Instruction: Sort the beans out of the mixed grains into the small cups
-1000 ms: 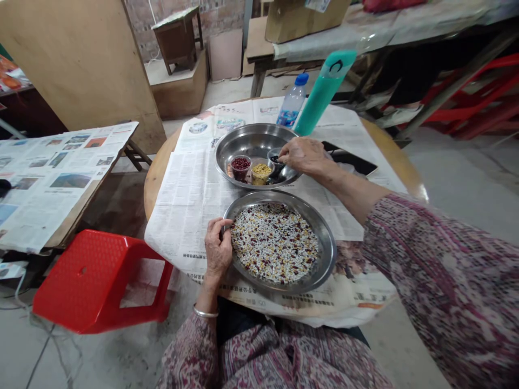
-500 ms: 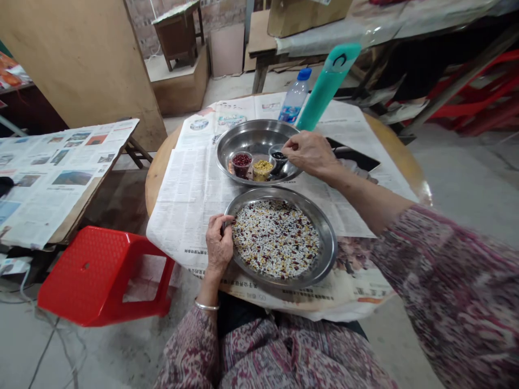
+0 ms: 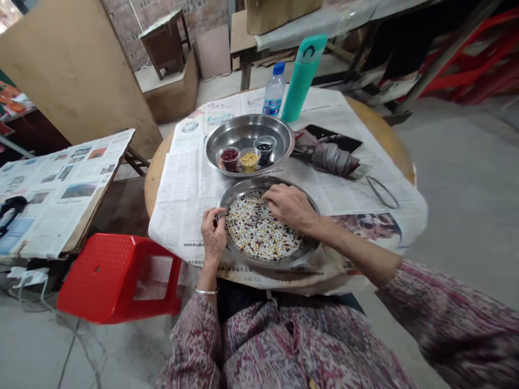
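My left hand point(image 3: 213, 235) grips the left rim of a round steel plate point(image 3: 275, 263), thumb and fingers on its edge. A mix of white grains with dark red, yellow and black beans point(image 3: 259, 229) is spread over its bottom. Over the far right part of the mix, my right hand point(image 3: 292, 206) has its fingertips pinched together, down at the grains; what lies between them is hidden. Just beyond stands a steel basin point(image 3: 239, 128) with three clear cups inside: red beans point(image 3: 229, 155), yellow beans point(image 3: 248, 160) and black beans point(image 3: 265, 147).
Newspaper covers the round table point(image 3: 182, 189). At the back stand a water bottle point(image 3: 274, 91) and a teal tumbler point(image 3: 303, 81). A folded umbrella point(image 3: 334, 158) lies at the right by a dark flat object. A red stool point(image 3: 117, 278) stands at the left.
My right hand has moved from the black bean cup in the basin down to the grains in the near plate. My left hand stays on the rim. The view has shifted somewhat.
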A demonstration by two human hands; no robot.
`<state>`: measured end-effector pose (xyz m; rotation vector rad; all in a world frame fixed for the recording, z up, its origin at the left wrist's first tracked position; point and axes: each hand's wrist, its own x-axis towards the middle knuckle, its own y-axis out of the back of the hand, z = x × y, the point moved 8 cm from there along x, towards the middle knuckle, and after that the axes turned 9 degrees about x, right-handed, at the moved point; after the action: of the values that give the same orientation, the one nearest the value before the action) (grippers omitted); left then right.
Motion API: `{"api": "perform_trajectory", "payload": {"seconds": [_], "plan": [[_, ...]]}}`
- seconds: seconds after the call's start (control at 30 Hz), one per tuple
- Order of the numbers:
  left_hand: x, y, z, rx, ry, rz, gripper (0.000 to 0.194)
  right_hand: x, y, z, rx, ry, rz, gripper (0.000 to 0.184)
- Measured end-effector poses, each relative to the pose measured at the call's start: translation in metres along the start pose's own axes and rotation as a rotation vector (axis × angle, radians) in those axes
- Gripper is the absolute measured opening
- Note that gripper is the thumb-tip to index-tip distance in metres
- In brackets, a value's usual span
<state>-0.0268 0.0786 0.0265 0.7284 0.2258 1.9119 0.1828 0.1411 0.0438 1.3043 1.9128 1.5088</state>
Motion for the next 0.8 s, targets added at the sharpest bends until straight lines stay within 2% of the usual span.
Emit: {"api": "perform_trajectory", "payload": {"seconds": [0.1,0.2,0.27,0.33,0.47,0.63,0.73,0.8], "plan": [[-0.001,0.006,0.003,0.054,-0.007,0.081,0.023,-0.005,0.006,0.011,-0.022,-0.050,0.080,0.027],[-0.002,0.017,0.020,0.188,-0.121,0.145,0.020,-0.019,0.004,-0.003,0.010,0.031,0.100,0.020],[-0.001,0.019,0.038,0.290,-0.246,0.099,0.018,-0.032,0.003,-0.015,0.059,0.113,0.095,0.017],[0.000,0.015,0.055,0.355,-0.353,-0.011,0.020,-0.047,0.004,-0.022,0.102,0.162,0.097,0.019],[0.004,-0.011,0.069,0.419,-0.432,-0.259,0.028,-0.073,0.018,-0.013,0.118,0.077,0.223,0.026],[0.011,-0.057,0.061,0.583,-0.371,-0.394,0.046,-0.095,0.031,0.003,0.253,-0.073,0.494,0.021],[0.007,-0.078,0.064,0.574,-0.353,-0.501,0.027,-0.100,0.030,0.008,0.435,-0.094,0.592,0.018],[-0.004,-0.085,0.072,0.512,-0.359,-0.595,0.019,-0.101,0.030,0.010,0.532,-0.088,0.630,0.016]]}}
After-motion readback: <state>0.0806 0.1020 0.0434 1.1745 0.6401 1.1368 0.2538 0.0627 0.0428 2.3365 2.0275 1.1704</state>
